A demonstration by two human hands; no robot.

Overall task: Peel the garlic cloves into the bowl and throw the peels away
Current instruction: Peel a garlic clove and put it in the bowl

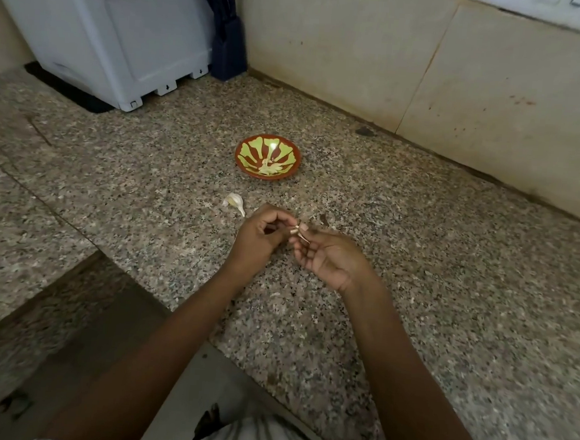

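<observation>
With left hand [258, 233] curled, pinching the garlic clove [294, 231] at frame centre, and right hand [330, 262] half-open, nipping its peel [303, 240], pull gently, then drop into bowl [239, 158] above.

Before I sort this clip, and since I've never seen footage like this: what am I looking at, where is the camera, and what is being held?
There is no machine here. These are a person's two bare hands, filmed by one wide-angle camera worn on the head, looking forward and down. That is why the arms enter from the bottom edge.

The left hand and right hand meet above a speckled stone counter. Together they pinch a small garlic clove, and a thin strip of skin hangs off it.

Just beyond the hands lies another piece of garlic, unpeeled as far as I can tell. Farther back stands a red and green bowl with pale peeled cloves inside. A white appliance sits in the far left corner.
</observation>
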